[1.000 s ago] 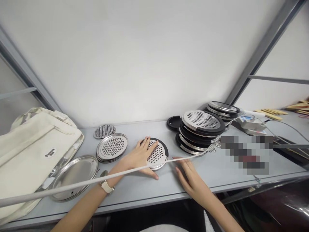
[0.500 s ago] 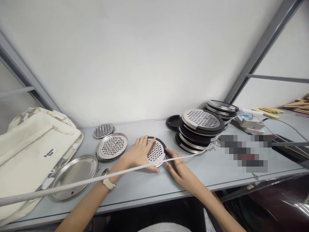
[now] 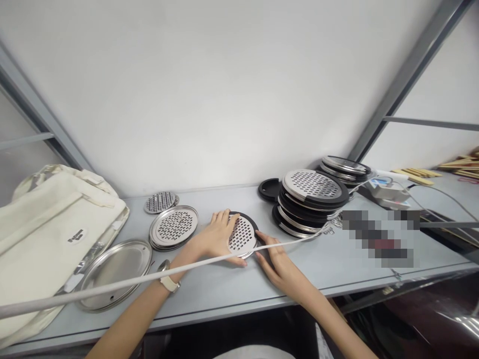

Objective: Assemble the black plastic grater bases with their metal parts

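While the left hand (image 3: pixel 218 236) spreads across one grater disc (image 3: pixel 242 236) on the bench (image 3: pixel 213 291), the right hand (image 3: pixel 280 263) meets its black rim (image 3: pixel 251 222); whether it pinches, I cannot tell. Steadying looks like the step, even pressure the likely next need. Two stacks stand right: one near stack (image 3: pixel 312 197), one far stack (image 3: pixel 345 168), layers uncountable.

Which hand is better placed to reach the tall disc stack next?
Probably the right hand: it's at the perforated disc's right edge, nearer the tall disc stack; the left hand covers the disc's left side.
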`<state>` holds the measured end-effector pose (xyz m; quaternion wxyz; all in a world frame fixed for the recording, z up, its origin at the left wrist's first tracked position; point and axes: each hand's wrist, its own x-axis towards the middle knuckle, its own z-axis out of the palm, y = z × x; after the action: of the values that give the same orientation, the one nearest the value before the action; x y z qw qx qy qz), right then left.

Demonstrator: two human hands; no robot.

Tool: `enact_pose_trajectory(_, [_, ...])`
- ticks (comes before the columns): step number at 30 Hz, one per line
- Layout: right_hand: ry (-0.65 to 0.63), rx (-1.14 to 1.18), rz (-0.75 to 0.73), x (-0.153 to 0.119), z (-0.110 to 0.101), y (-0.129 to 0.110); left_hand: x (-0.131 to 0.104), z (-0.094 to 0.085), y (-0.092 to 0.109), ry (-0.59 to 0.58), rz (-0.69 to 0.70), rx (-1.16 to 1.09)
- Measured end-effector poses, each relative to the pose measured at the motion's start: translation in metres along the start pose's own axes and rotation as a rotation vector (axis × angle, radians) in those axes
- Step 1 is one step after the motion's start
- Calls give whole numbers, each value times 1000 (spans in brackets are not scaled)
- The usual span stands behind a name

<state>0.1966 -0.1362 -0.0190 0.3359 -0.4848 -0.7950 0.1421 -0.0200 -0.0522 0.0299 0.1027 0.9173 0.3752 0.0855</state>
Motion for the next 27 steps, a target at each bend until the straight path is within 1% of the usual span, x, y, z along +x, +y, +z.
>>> enact_pose_trajectory(6, [12,31,13,-1,1,1,0,0,0,14,11,-5])
enact_pose_trajectory(11, [-6,187,112,5,-2,0,-1,-3,4,31,5,-4])
enact_pose_trajectory(14, [23,341,198,17,-1,7,-2,-3,6,44,11,-5])
enact_pose_trajectory(17, [76,475,308,35,4,19,-4,-3,6,49,15,-6])
enact_pose_trajectory(19, [53,525,386,47,8,26,-4,-2,6,49,11,-7])
enact_pose_trajectory(21, [37,500,459,58,10,29,-6,-2,5,49,12,-11])
enact_pose_trajectory(23, [24,455,493,66,10,28,-8,-2,4,56,13,-23])
enact_pose_trajectory(27, [-83,371,397,72,7,18,-14,0,4,74,9,-60])
